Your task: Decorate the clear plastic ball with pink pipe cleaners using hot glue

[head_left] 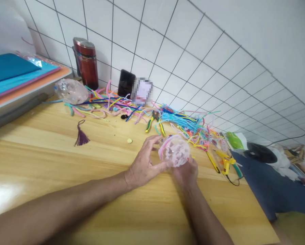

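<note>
A clear, round plastic piece [177, 152] with a pink band along one side and whitish, crinkled material in or behind it is held above the wooden table. Its exact kind I cannot make out. My left hand [147, 161] curves around its left side, the thumb along the lower edge and the fingers behind. From below and the right, my right hand [187, 173] grips it, its fingers partly hidden and blurred. Just beyond lie pliers [155, 122] with yellow-green handles, and a purple tassel [81, 135] rests farther left.
Colourful pipe cleaners [180, 119] line the tiled wall. Two phones [126, 83] lean there beside a red thermos [86, 63]. A clear plastic bundle [72, 91] sits left, near stacked coloured sheets [17, 73]. A yellow cutter [213, 162] and glue gun [226, 164] lie right.
</note>
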### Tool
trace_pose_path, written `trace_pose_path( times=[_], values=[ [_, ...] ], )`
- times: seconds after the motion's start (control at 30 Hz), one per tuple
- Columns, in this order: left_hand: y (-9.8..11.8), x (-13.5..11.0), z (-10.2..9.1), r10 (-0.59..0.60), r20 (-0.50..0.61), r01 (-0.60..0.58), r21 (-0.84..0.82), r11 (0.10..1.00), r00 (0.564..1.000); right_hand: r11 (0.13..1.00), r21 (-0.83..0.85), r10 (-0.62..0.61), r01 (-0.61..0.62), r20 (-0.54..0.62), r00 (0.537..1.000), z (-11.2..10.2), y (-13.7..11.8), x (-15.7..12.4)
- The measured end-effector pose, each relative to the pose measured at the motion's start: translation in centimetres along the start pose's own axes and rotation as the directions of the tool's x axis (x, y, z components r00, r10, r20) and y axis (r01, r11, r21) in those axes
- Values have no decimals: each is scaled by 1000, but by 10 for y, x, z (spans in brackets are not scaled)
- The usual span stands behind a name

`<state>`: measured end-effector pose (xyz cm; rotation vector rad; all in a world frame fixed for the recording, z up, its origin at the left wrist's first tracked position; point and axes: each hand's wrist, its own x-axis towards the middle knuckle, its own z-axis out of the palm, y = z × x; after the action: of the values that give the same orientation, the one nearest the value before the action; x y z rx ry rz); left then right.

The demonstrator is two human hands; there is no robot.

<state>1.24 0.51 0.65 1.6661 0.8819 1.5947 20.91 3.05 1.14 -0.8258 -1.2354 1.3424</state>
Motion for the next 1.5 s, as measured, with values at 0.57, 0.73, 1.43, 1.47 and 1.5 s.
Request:
trace_pose_path(
  times=[0.57, 0.73, 1.43, 1.47, 1.5],
  values=[
    [19, 11, -4, -326, 52, 329, -220, 918, 944, 989, 138, 64, -58, -37, 997, 2, -6, 7],
    [19, 15, -4, -381, 115, 397, -323, 859, 918, 990, 124, 69, -71, 20, 997, 1, -6, 8],
    [15, 23, -7, -522, 218, 566, -299, 768, 824, 995, -100, -7, 6, -6, 1000, -20, 1, 13],
    [14, 24, -7, -530, 233, 579, -303, 757, 815, 994, -109, -10, 9, -8, 1000, -22, 2, 14],
    [12, 24, -7, -538, 244, 591, -307, 746, 807, 993, -115, -10, 10, -5, 1000, -23, 2, 14]
  ],
)
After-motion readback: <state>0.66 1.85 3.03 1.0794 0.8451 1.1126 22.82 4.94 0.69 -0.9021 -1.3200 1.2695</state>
